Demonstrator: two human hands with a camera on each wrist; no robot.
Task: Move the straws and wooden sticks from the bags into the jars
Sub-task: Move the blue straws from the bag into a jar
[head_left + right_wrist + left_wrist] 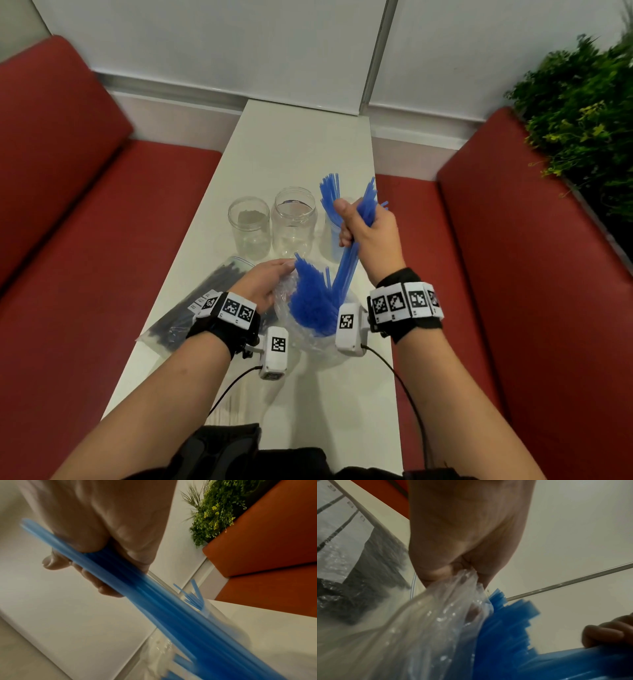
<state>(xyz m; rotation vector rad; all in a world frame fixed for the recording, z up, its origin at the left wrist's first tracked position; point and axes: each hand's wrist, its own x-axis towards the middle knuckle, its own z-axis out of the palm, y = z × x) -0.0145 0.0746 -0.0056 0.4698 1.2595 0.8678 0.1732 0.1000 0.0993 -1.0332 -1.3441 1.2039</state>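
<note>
Straws (pixel 356 219) gripped above bag (pixel 308 329) near table edge (pixel 383 274).

A narrow white desk (pixel 301 144) runs away from the viewer to a pale panelled wall (pixel 212 41), where a grey vertical strip (pixel 375 51) divides two panels. Red upholstered benches flank the desk: one on the left (pixel 68 205), one on the right (pixel 513 240). Behind the right bench's backrest grows a leafy green plant (pixel 582 113) with small yellow sprigs, also seen from the right wrist (pixel 214 511).
</note>
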